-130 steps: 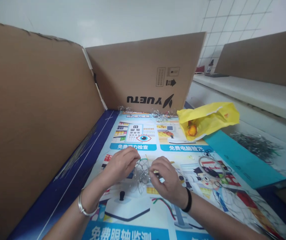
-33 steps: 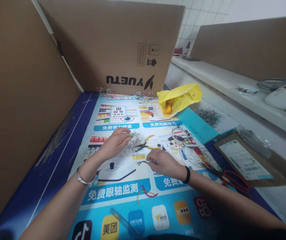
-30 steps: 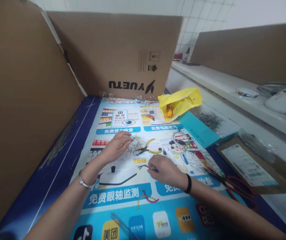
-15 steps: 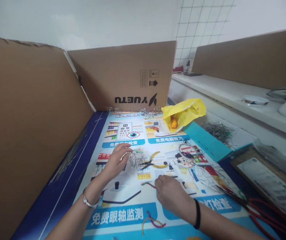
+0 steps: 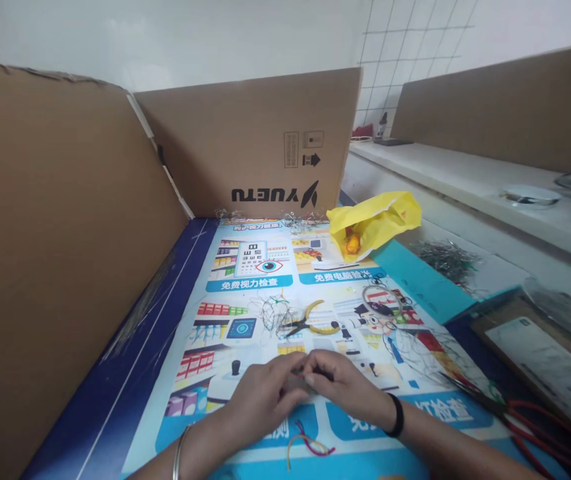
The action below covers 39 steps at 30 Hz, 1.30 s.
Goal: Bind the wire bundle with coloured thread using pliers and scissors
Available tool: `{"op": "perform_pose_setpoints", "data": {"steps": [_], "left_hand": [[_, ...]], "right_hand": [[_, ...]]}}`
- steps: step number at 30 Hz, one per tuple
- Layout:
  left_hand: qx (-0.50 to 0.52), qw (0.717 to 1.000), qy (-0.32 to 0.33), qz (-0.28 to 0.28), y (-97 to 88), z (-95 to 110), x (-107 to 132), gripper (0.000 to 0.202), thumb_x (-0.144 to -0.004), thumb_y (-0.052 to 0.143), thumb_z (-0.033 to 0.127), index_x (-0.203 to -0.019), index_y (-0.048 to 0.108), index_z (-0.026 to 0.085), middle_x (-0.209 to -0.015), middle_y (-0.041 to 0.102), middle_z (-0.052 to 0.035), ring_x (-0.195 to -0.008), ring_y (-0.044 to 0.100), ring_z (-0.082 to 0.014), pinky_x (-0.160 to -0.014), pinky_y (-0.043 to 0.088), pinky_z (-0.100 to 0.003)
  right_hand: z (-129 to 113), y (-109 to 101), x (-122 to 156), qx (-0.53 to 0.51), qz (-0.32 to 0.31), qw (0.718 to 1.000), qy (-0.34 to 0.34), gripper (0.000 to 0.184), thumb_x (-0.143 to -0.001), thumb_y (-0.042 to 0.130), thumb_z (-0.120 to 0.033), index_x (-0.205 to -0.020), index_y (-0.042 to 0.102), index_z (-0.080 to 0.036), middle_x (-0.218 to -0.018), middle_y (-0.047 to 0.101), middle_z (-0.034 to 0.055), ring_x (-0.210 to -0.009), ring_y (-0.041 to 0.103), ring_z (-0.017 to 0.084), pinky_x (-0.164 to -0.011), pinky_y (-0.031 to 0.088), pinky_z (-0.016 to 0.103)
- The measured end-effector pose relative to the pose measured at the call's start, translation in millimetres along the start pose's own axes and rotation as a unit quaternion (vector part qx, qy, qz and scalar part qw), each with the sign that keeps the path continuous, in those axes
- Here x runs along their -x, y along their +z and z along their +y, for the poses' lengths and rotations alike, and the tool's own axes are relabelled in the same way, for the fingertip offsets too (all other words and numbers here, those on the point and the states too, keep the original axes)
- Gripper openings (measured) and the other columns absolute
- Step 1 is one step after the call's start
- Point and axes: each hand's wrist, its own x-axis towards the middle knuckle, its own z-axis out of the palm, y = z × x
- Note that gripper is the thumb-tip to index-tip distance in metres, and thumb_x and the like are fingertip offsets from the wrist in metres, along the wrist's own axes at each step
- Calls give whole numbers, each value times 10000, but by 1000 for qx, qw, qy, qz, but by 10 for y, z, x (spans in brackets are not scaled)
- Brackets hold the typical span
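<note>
My left hand (image 5: pixel 265 395) and my right hand (image 5: pixel 346 388) meet low in the middle of the printed poster mat (image 5: pixel 235 287), fingertips pinched together on a short coloured wire (image 5: pixel 301 379) that is mostly hidden between them. A silver bangle is on my left wrist and a black band on my right. Beyond the hands lies a small tangle of thin wire (image 5: pixel 271 315), untouched, with yellow-handled pliers (image 5: pixel 315 323) right beside it. A loose bent piece of coloured wire (image 5: pixel 310 445) lies on the mat just under my hands.
Cardboard walls stand at the left (image 5: pixel 55 233) and back (image 5: pixel 255 147). A yellow bag (image 5: pixel 380 220) and a teal sheet (image 5: pixel 420 287) lie at the back right, with a heap of wire bits (image 5: pixel 448 257). Red cables (image 5: pixel 535 427) and a labelled parcel (image 5: pixel 545 353) are at the right.
My left hand let go of the wire tangle and came back to meet my right hand. My right hand picked the coloured wire off the mat. The camera view tilted.
</note>
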Motion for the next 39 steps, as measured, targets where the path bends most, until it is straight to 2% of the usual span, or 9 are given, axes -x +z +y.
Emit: {"op": "perform_pose_setpoints", "data": {"steps": [3,13,17,21,23,27,30,34,39], "left_hand": [[16,999,-32,-19,12,-1,-45,204,-865,480,154,-978,623,247,-878,713,-6,-783,659,-158,-688,497,-241],[-45,990,-92,-98,-96,-16,-96,167,-815,493,172,-730,633,202,-672,659,32,-598,585,-131,-514,355,-200],[-98,984,-57,-139,-108,-12,-87,163,-803,511,167,-673,604,198,-625,638,32,-551,567,-134,-483,310,-207],[-101,979,6,-175,-164,11,-63,122,-803,543,179,-720,626,211,-704,664,12,-632,612,-159,-535,378,-218],[-71,985,13,-155,-196,29,-56,108,-805,564,216,-714,620,202,-809,666,-13,-706,621,-170,-596,426,-235],[51,997,-60,-9,-169,76,-53,90,-815,537,201,-882,597,189,-1027,617,-69,-678,583,-137,-648,466,-267],[203,966,-156,-38,-69,124,-69,415,-772,576,165,-1176,488,203,-835,620,-17,-600,573,-119,-572,459,-229],[315,917,-229,-86,21,140,-93,145,-805,526,209,-931,564,150,-638,519,46,-439,524,-74,-443,386,-174],[231,948,-213,-55,-15,63,-84,229,-878,452,276,-751,591,146,-623,545,28,-435,503,-69,-453,386,-175]], "right_hand": [[-12,-8,4,3,1,1000,4,205,-852,483,-333,-715,499,-180,-616,462,-33,-569,412,106,-525,339,215],[101,-87,-29,-19,67,998,3,251,-884,452,-390,-744,475,-183,-633,469,-30,-570,426,105,-525,356,220],[135,-110,-36,-29,123,992,11,223,-898,429,-370,-774,462,-187,-638,445,-40,-549,406,98,-522,361,223],[178,-130,-55,-62,155,985,30,203,-908,421,-353,-799,460,-186,-656,446,-40,-541,396,92,-517,353,221],[159,-126,-53,-61,151,986,36,206,-917,406,-348,-806,464,-184,-653,460,-35,-539,404,95,-514,352,223],[22,-63,5,2,124,992,-7,192,-917,406,-319,-786,464,-189,-678,470,-22,-594,437,112,-561,374,238],[-78,15,71,51,93,993,-43,153,-906,421,-279,-797,482,-190,-716,503,-8,-641,465,123,-600,383,247],[-103,67,110,96,96,989,-60,104,-886,438,-218,-803,494,-191,-729,531,0,-659,491,128,-620,395,245],[-62,20,58,132,137,980,-62,100,-872,451,-175,-795,510,-192,-715,539,-3,-658,506,127,-613,409,232]]}}
